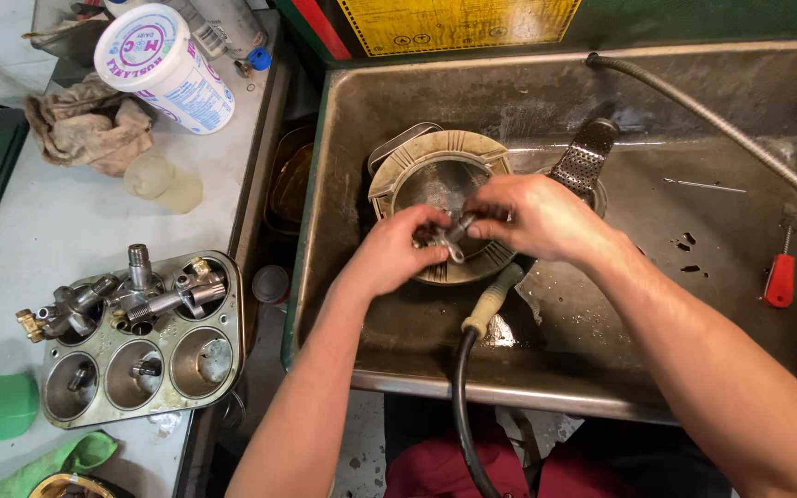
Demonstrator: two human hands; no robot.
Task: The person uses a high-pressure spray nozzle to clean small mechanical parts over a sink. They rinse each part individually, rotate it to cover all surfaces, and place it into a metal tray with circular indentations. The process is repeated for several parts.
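A grimy metal sink (pixel 398 350) sits right of a pale tabletop (pixel 57 221). Over a round strainer (pixel 389 189) near the sink's back-left corner, the left hand (pixel 394 254) and right hand (pixel 537 217) pinch one small metal fitting (pixel 458 232) between them. A hose (pixel 472 369) crosses the front rim. A muffin tin (pixel 223 355) of metal parts sits at the tabletop's right edge, a white tub (pixel 163 65) at the back; a red screwdriver (pixel 779 277) lies at the sink's right.

Sink to the right, bench to the left.
In the sink (pixel 398 92) a strainer (pixel 435 166) sits left of centre; both hands (pixel 389 254) (pixel 537 217) meet over it on a small fitting (pixel 457 232). A screwdriver (pixel 779 277) lies far right. On the bench (pixel 66 217), a muffin tin (pixel 140 337) (parts in its cups) lies nearer than the tub (pixel 163 65) and rag (pixel 85 124).
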